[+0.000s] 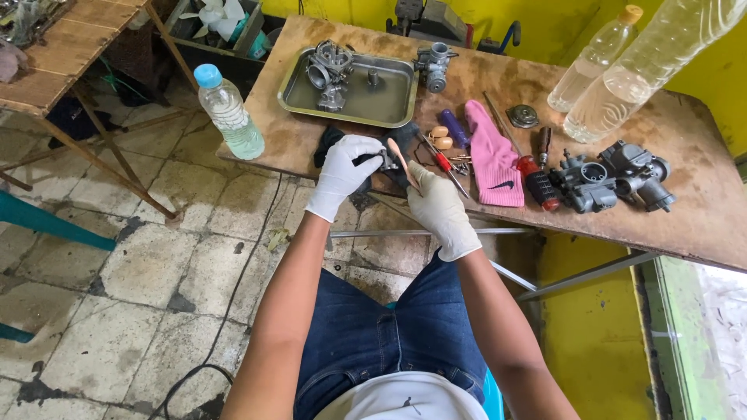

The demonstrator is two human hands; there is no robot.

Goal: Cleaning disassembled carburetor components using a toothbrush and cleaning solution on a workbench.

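White-gloved left hand (342,173) clamps a small metal part (387,162); right hand (437,208) pinches a thin stick (404,162). Held past the table (700,210) edge, either could slip to the floor

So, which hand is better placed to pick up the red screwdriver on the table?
The right hand. It is directly beside the red screwdriver, while the left hand grips a small metal part farther away.

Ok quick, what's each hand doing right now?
Left hand: closed around a small dark metal part.
Right hand: closed on a thin brown stick-like tool, its tip at the part.
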